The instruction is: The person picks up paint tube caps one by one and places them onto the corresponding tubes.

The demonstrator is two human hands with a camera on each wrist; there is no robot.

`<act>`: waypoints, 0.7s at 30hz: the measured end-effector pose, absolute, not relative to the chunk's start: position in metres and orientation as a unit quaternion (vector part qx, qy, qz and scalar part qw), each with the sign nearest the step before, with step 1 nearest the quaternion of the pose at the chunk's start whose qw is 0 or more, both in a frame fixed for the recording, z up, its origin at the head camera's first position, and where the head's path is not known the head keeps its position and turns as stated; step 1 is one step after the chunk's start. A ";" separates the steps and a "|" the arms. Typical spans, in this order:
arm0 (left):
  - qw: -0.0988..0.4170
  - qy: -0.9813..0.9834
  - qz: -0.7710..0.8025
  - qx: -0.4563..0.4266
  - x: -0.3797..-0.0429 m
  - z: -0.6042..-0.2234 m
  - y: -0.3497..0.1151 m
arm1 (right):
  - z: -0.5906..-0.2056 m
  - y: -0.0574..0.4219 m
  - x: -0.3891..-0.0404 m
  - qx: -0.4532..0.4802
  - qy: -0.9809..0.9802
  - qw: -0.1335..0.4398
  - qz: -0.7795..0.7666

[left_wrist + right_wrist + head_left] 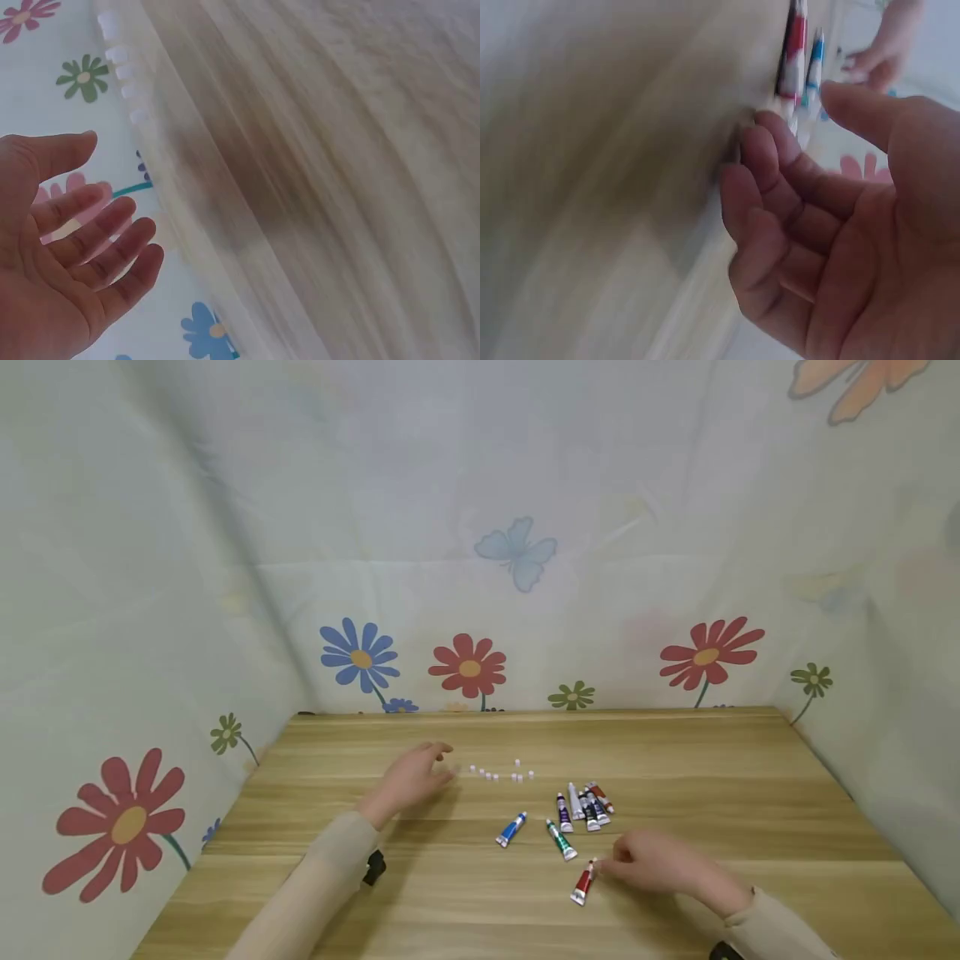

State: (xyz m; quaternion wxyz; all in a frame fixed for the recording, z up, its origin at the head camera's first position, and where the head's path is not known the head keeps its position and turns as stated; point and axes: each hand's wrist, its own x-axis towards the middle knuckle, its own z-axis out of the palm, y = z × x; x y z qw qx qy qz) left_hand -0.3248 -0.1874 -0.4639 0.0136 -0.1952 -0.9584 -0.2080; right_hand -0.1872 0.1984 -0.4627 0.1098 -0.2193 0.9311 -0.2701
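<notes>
Curling loosely, empty fingers of the right hand (660, 862) lie just beside a slim, flat-ended red tube (582, 887). Blocky white pieces (488, 776) sit near the relaxed, empty fingers of the left hand (411, 778).

Desk (712, 760): wood-grain top, smooth, faint sheen. On desk: tubes (565, 816), glossy, metallic-looking; white bits (496, 777), plastic-looking. Behind desk: cloth-like backdrop (585, 468), creased, mostly matt. Over desk: sleeves (315, 877), matt cloth.

Right hand (656, 862) beside red tube (582, 885) — left hand (412, 778) near white pieces (488, 776).
</notes>
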 end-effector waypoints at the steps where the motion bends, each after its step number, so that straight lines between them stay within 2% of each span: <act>1: 0.011 -0.957 -0.211 -0.197 -0.326 -0.464 -0.185 | -0.463 0.195 -0.186 -0.216 0.933 0.104 -0.269; 10: 0.000 -0.956 -0.217 -0.199 -0.334 -0.469 -0.172 | -0.468 0.173 -0.180 -0.210 0.951 0.037 -0.226; 21: -0.003 -0.952 -0.195 -0.234 -0.344 -0.477 -0.158 | -0.467 0.175 -0.178 -0.201 0.951 0.049 -0.230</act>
